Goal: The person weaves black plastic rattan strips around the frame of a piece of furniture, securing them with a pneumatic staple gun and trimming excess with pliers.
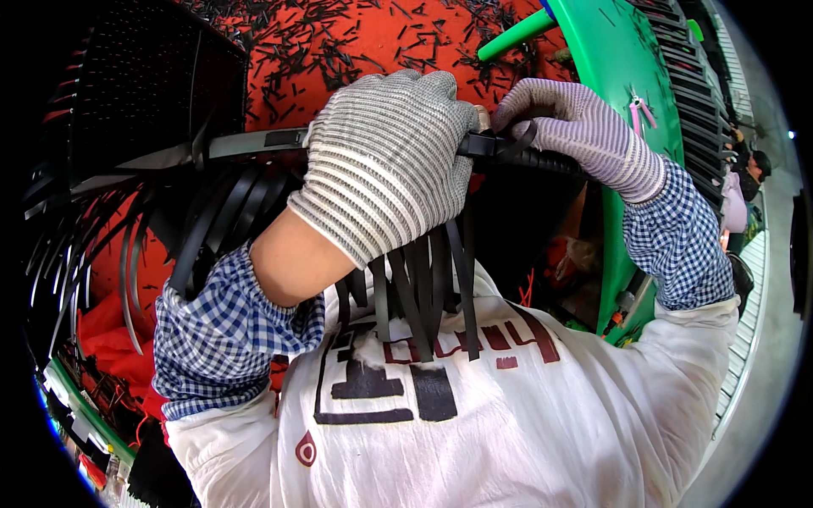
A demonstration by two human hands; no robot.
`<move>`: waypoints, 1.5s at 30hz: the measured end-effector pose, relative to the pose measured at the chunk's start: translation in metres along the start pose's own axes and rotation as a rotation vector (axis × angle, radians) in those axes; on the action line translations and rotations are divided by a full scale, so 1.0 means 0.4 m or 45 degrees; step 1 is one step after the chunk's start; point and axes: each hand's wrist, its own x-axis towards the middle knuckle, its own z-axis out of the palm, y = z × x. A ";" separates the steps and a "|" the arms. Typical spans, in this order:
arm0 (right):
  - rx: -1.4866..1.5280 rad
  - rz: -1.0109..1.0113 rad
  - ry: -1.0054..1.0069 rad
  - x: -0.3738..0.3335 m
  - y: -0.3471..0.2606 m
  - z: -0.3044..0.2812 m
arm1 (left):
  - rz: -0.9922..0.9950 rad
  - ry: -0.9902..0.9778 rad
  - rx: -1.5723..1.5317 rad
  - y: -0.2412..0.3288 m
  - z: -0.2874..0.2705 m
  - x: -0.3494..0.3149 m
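Observation:
My left hand (pixel 385 157), in a grey knit glove, is closed around a thick bundle of black cable ties (pixel 423 292) whose ends hang down over my white shirt. My right hand (pixel 580 127), in a striped knit glove, pinches the head and strap of a single black cable tie (pixel 495 144) that wraps the bundle at my left hand's right edge. More black ties (pixel 203 229) fan out to the left below my left wrist. Both forearms wear blue checked sleeves.
A red surface (pixel 339 51) littered with several short black offcuts lies behind the hands. A black crate (pixel 144 93) stands at the upper left. A green table edge (pixel 622 68) curves on the right, with a green tube (pixel 517 35). Another person (pixel 745 182) sits far right.

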 end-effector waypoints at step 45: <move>-0.432 0.117 0.348 -0.041 0.026 0.012 | 0.066 -0.090 -0.032 -0.013 0.043 0.049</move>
